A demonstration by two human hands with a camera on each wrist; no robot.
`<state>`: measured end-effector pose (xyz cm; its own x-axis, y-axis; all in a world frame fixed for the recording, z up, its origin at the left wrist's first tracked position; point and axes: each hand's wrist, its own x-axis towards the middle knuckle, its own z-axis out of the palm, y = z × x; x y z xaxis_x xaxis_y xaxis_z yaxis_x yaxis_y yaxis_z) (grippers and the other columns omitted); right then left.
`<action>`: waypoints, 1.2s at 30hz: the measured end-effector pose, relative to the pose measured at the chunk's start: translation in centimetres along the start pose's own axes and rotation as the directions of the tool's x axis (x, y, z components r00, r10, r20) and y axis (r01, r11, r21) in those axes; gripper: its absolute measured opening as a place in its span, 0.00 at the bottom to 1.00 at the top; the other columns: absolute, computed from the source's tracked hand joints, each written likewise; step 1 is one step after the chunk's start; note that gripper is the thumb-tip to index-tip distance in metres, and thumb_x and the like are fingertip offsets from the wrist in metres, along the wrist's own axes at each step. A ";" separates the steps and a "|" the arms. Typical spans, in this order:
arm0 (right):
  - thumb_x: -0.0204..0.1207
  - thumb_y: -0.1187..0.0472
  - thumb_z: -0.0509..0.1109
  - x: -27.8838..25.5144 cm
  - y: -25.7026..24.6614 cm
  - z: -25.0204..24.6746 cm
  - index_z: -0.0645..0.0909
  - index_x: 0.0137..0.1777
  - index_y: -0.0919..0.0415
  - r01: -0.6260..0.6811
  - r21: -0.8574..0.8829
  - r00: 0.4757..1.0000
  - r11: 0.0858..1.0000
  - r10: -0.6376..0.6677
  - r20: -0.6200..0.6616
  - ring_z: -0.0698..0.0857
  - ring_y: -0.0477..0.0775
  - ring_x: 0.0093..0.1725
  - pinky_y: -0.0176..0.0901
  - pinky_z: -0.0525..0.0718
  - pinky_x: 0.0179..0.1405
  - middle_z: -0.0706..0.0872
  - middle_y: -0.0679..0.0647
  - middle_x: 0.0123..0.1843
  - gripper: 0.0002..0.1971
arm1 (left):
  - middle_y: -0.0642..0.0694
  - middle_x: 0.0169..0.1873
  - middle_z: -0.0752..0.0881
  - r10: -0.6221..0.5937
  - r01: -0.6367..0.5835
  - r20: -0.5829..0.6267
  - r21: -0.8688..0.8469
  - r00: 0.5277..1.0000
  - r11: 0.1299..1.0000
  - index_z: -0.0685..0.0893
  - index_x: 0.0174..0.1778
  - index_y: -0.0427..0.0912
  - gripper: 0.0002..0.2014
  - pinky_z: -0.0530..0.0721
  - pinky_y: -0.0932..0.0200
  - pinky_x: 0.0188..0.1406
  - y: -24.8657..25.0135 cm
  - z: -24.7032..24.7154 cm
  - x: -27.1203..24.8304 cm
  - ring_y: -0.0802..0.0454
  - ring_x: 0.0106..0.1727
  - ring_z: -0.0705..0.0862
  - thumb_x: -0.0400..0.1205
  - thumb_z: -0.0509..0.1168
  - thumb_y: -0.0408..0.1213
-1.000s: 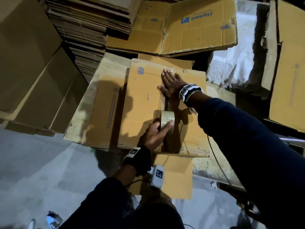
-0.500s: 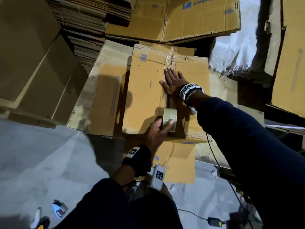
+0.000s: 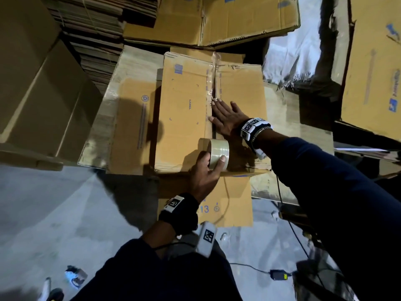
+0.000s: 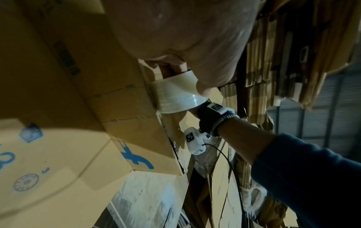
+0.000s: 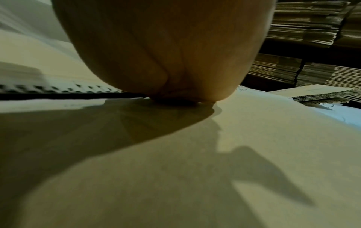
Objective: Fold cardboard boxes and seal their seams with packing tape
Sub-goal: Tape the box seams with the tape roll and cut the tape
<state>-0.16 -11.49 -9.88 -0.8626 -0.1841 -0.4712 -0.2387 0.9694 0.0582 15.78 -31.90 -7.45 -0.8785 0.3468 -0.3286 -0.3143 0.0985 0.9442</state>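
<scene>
Tape already covers the far stretch of the box (image 3: 188,109) seam; the near stretch looks left to seal. The right hand (image 3: 227,119) lies flat, fingers spread, on the seam. Just nearer, the left hand (image 3: 206,170) grips the tape roll (image 3: 218,153) standing at the box's near edge.

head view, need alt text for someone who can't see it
Seen from above, a left hand grips a roll of clear packing tape at the near end of a cardboard box, while the right hand presses flat on the taped centre seam. Stacks of flattened cardboard surround it.
</scene>
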 end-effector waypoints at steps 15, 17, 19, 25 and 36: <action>0.78 0.22 0.28 -1.2 -2.2 -0.9 0.32 0.92 0.51 0.036 0.212 0.999 0.977 -0.033 -0.018 0.33 0.53 0.91 0.73 0.36 0.87 0.30 0.53 0.92 0.48 | 0.43 0.58 0.93 -0.109 0.111 0.017 -0.201 0.994 0.973 0.89 0.63 0.45 0.31 0.84 0.41 0.70 0.7 0.6 0.6 0.43 0.63 0.90 0.79 0.67 0.69; 0.74 0.22 0.24 -0.8 -1.8 0.5 0.30 0.91 0.52 0.029 0.143 1.000 0.989 -0.029 -0.005 0.32 0.53 0.91 0.72 0.38 0.87 0.30 0.54 0.92 0.50 | 0.41 0.58 0.92 -0.119 0.103 -0.053 -0.233 0.991 0.967 0.88 0.65 0.42 0.30 0.84 0.44 0.66 1.2 1.5 0.2 0.45 0.62 0.89 0.82 0.67 0.65; 0.78 0.24 0.25 -0.5 -1.7 1.4 0.30 0.91 0.52 0.023 0.111 1.000 0.994 -0.021 -0.021 0.32 0.51 0.91 0.72 0.37 0.87 0.31 0.52 0.92 0.47 | 0.42 0.67 0.89 -0.141 0.122 -0.055 -0.261 0.989 0.958 0.84 0.74 0.42 0.25 0.82 0.48 0.72 1.3 2.3 -0.4 0.46 0.70 0.86 0.88 0.67 0.56; 0.86 0.30 0.30 -0.4 -1.9 1.9 0.37 0.92 0.55 0.007 0.027 0.997 1.000 -0.004 -0.083 0.39 0.51 0.92 0.70 0.40 0.88 0.37 0.51 0.93 0.42 | 0.35 0.62 0.90 -0.133 0.121 -0.026 -0.263 0.991 0.957 0.85 0.70 0.36 0.17 0.85 0.58 0.57 0.9 1.7 -1.6 0.50 0.57 0.88 0.92 0.66 0.45; 0.87 0.33 0.31 -0.3 -1.8 2.2 0.39 0.93 0.56 0.009 0.005 0.995 1.000 -0.008 -0.095 0.42 0.53 0.92 0.71 0.44 0.88 0.41 0.54 0.94 0.40 | 0.40 0.45 0.92 -0.212 0.189 -0.026 -0.360 0.977 0.914 0.90 0.51 0.37 0.12 0.81 0.67 0.37 1.5 1.1 -5.7 0.58 0.41 0.87 0.90 0.69 0.43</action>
<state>1.49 -12.78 -11.82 -0.8991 -0.2065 -0.3860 -0.2437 0.9686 0.0495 20.71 -32.71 -4.15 -0.8007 0.2939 -0.5220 -0.5828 -0.1800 0.7925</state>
